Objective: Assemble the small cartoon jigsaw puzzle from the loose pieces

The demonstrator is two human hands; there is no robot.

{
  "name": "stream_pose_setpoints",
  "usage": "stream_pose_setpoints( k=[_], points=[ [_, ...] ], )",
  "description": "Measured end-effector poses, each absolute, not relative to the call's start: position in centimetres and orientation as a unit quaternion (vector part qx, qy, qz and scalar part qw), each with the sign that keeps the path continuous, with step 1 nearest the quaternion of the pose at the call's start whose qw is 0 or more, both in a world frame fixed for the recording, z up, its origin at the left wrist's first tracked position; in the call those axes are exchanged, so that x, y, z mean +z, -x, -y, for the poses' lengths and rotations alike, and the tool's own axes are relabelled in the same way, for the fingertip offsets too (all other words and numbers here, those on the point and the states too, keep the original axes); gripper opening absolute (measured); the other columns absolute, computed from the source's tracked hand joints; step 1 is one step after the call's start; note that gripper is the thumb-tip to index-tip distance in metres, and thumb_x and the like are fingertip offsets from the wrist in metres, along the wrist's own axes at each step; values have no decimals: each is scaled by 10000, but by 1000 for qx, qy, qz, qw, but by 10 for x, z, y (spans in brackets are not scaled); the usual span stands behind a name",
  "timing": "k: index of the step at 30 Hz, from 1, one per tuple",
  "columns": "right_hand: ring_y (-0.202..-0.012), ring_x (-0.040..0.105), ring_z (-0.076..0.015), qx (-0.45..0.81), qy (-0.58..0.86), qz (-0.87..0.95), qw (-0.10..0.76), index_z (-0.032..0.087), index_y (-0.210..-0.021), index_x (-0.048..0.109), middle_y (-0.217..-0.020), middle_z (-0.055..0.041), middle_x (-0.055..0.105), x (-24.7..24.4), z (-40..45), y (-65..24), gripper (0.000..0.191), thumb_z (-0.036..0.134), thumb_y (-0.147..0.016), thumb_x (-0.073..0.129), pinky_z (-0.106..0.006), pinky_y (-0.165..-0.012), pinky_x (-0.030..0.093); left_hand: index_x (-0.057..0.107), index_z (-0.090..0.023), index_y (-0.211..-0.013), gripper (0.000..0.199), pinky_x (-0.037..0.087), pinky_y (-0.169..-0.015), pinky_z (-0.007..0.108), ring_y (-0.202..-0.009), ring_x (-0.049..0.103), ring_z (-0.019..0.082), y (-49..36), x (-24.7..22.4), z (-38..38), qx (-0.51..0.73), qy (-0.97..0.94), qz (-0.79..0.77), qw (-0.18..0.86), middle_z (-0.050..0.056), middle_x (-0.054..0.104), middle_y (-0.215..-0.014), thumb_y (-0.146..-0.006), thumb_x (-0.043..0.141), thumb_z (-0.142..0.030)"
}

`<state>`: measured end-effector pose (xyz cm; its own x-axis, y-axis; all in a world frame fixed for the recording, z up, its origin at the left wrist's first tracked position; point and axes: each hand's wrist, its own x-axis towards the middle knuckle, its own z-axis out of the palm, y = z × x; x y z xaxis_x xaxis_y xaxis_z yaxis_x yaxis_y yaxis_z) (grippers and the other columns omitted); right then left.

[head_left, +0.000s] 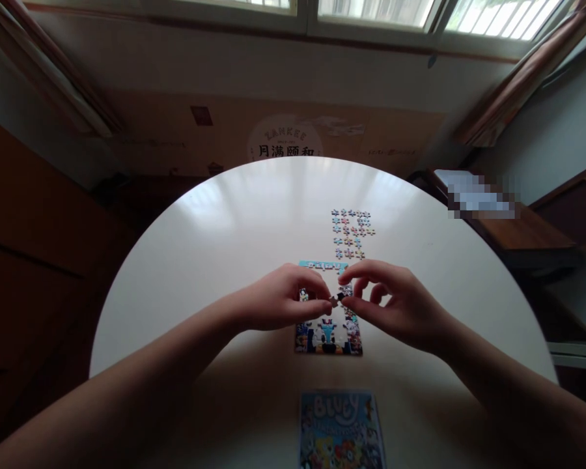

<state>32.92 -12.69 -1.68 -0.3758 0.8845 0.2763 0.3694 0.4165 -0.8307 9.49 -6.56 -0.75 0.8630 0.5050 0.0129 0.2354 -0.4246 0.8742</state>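
Note:
A small jigsaw puzzle piece [335, 301], grey-brown with a dark part, is held above the middle of the partly filled puzzle [328, 348]. Thumb and index finger of my left hand [290, 296] pinch it from the left. From the right, my right hand [393, 296] meets its dark end at the thumb tip, with the fingers curled and the index fingertip raised a little apart. Colourful joined pieces line the puzzle's edges, and a blue cartoon figure shows near its bottom. My fingers hide part of its middle and sides.
Loose puzzle pieces [348, 241] lie in rough rows beyond the puzzle. A picture sheet or box lid marked "Bluey" [340, 430] lies nearest me. Everything rests on a round white table [176, 280]; a wooden desk or chair [502, 228] stands at the right.

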Motion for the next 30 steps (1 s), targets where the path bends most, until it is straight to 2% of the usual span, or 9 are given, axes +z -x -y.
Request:
stream_pose_setpoints(
  k=[4, 9, 13, 17, 24, 30],
  points=[
    [-817, 683, -129, 176, 311, 879, 316, 225, -1005, 712, -963, -18, 753, -10, 129, -331, 98, 178, -948, 649, -260, -699, 543, 742, -157, -917, 165, 492, -723, 260, -789, 636, 138, -97, -4, 67, 96, -840, -218, 488, 39, 722, -858, -936, 616, -261],
    [-755, 672, -131, 92, 315, 911, 249, 221, -984, 720, -921, -11, 768, -2, 132, -333, 139, 176, -981, 588, -257, -634, 470, 734, -175, -876, 188, 470, -703, 258, -761, 616, 133, -99, -4, 72, 76, -882, -235, 400, 22, 695, -838, -950, 607, -292],
    [-667, 617, -122, 110, 341, 921, 154, 221, -891, 697, -795, 5, 735, 2, 136, -335, 161, 170, -971, 568, -257, -589, 392, 730, -202, -830, 159, 444, -693, 266, -791, 612, 144, -96, -5, 73, 86, -919, -255, 287, 14, 691, -859, -916, 668, -321],
    [-593, 516, -110, 130, 353, 923, 77, 216, -753, 609, -679, 43, 659, -3, 138, -333, 187, 168, -933, 587, -257, -557, 314, 677, -196, -753, 175, 406, -640, 264, -733, 578, 127, -94, -9, 71, 83, -939, -235, 237, -10, 672, -813, -874, 726, -313],
    [-614, 506, -106, 157, 348, 922, 61, 215, -744, 585, -708, 44, 661, -9, 137, -329, 191, 180, -932, 591, -258, -581, 309, 593, -192, -700, 204, 394, -643, 276, -718, 550, 125, -95, -18, 71, 74, -954, -198, 213, -24, 628, -768, -826, 749, -231],
    [-643, 500, -116, 162, 340, 924, 61, 222, -764, 588, -733, 40, 663, -14, 138, -329, 178, 199, -940, 596, -264, -594, 310, 593, -197, -706, 183, 398, -646, 284, -732, 546, 143, -96, -21, 71, 62, -959, -197, 192, -13, 632, -776, -817, 736, -219]
  ],
)
